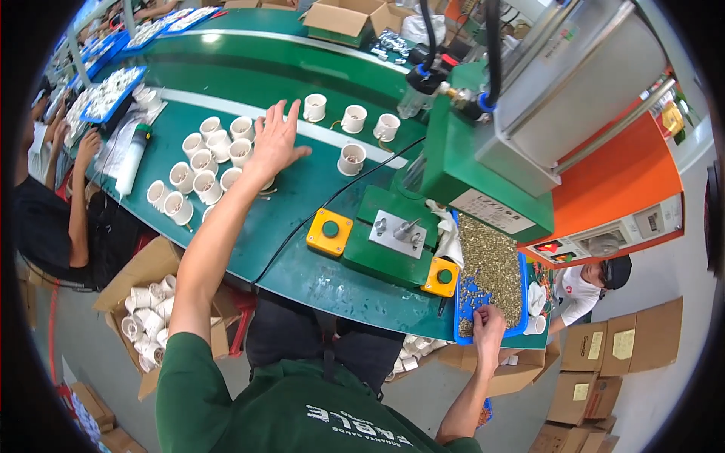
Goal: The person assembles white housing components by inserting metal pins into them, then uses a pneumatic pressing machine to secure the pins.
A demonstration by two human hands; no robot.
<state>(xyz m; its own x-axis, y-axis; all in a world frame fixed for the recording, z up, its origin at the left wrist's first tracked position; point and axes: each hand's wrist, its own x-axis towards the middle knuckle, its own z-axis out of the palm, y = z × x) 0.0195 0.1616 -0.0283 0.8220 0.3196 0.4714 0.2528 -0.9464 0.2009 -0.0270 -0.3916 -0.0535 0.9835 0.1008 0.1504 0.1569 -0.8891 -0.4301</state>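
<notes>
- Tray [470, 298], blue, nearest you at the bench edge: holds a bed of small brass-coloured pieces [491, 257], with some bare floor showing toward your side.
- Your right hand [488, 325] sits over its near rim, fingers bent in toward the pieces. Cannot tell whether the fingertips pinch one (the hand itself hides them). Risk, in my judgement: small pieces could spill off the edge if your wrist drags the rim.
- Next out, the near yellow button box [440, 277] stands just beside the tray. A careless forearm might knock its green button (effect unknown from here).
- Beyond it, the press base [377, 249] carries a metal plate [388, 243] with upright pins; no cup is on it. A finger there under the press head would be badly placed.
- Black cable [316, 213] runs loose across the bench, between base and cups; a sliding cup could snag on it.
- Your left hand [276, 143], fingers spread wide, is at the right side of the clustered white cups [206, 187]; contact cannot be told. A low sweep might tip one and scatter its contents.
- Farther out, four more cups [354, 118] stand apart from the cluster.
</notes>
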